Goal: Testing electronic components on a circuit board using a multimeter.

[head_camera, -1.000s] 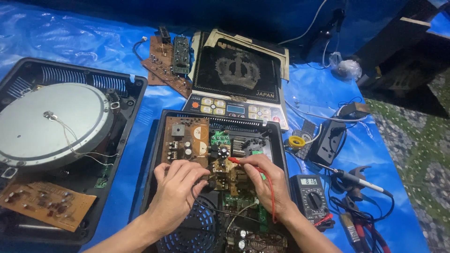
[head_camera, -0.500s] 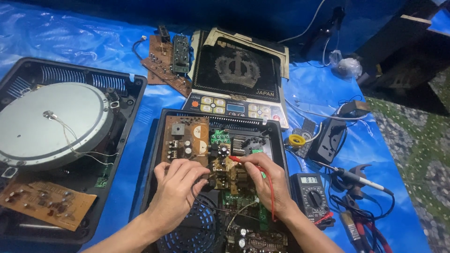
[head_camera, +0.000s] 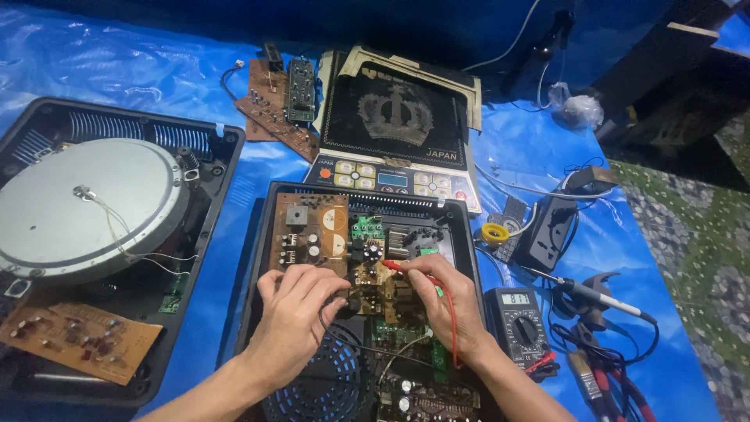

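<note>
An opened black cooker base [head_camera: 258,258] lies in front of me with brown and green circuit boards [head_camera: 312,230] inside. My right hand [head_camera: 445,301] grips a red meter probe [head_camera: 394,266], its tip set on the middle board, and a red lead runs back along my wrist. My left hand [head_camera: 293,320] is curled on the board's left part around a black probe with a black lead [head_camera: 336,337]; the probe itself is mostly hidden by the fingers. A round fan grille [head_camera: 320,383] sits below my left hand.
A black multimeter [head_camera: 517,324] lies right of the base. A soldering iron [head_camera: 601,297], cables and a black adapter [head_camera: 551,230] are further right. A glass cooker top panel [head_camera: 398,117] lies behind. At left, a second opened cooker with a silver coil disc [head_camera: 78,207] and a loose brown board [head_camera: 78,336].
</note>
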